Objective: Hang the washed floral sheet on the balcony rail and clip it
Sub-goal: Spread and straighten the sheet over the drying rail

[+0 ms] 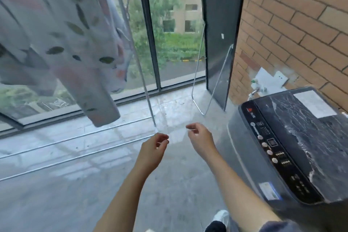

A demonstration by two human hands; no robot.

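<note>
Floral sheet (62,43) draped over a high rail, up and well to the left of both hands, its folded tail hanging down toward the floor (94,184); likely slung there so the water drips clear of the worktop-like lid of the washing machine (293,137), just to the right of the right hand

Left hand (154,149) held out low, fingers loosely curled, gripping nothing. Right hand (200,137) just beside it, thumb and forefinger nearly pinched, likewise with nothing visible in it. Both well apart from the cloth, hovering over thin metal rods (75,149) of a low rack ahead and to the left

No clip visible anywhere, so clipping judged not yet done; probably reaching or turning for pegs. Sheet bunched rather than spread, so may need straightening first
</note>
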